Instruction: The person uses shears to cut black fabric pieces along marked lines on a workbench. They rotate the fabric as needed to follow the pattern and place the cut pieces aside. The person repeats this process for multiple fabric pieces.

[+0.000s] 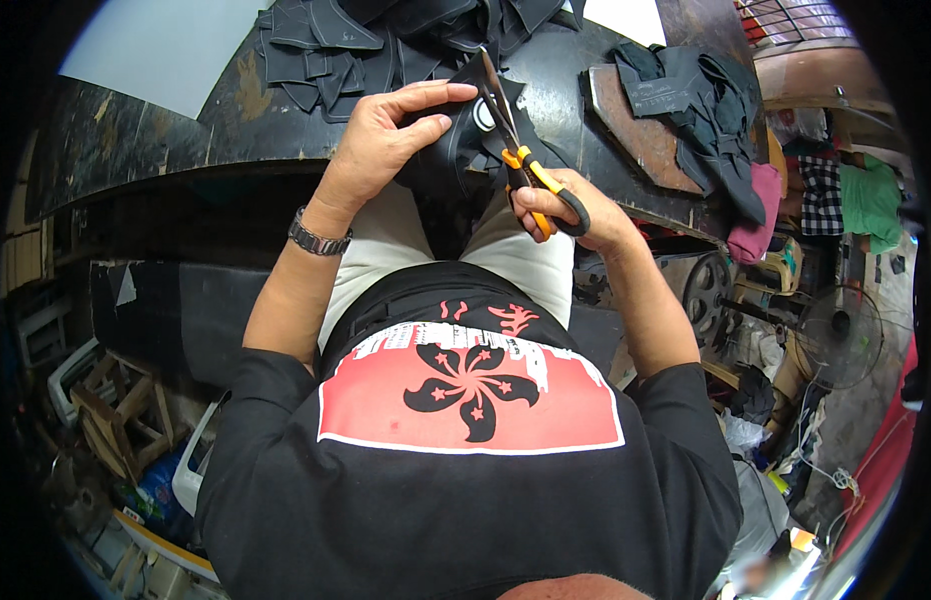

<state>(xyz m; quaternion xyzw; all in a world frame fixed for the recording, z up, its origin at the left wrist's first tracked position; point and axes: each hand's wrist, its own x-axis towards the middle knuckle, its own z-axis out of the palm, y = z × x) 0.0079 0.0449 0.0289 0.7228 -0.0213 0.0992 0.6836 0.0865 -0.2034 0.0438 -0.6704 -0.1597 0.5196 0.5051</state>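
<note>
My left hand (391, 135) pinches a black fabric piece (442, 158) between thumb and fingers, just above my lap at the table's near edge. In my right hand (578, 208) is a pair of scissors (523, 157) with yellow and black handles. Its blades point away from me and lie along the fabric's right side; whether they are fully closed is hard to make out. A small white round thing (484, 114) shows beside the blades, partly covered by them. Beyond my hands, several cut black pieces with pale outlines (331, 60) lie heaped on the table.
The dark worn table (116, 150) spans the far side, with a white sheet (151, 60) at its left. On the right, a brown board (641, 135) lies under more black fabric (691, 100). A pink cloth (754, 212) hangs by the edge. A fan (841, 325) stands at the right.
</note>
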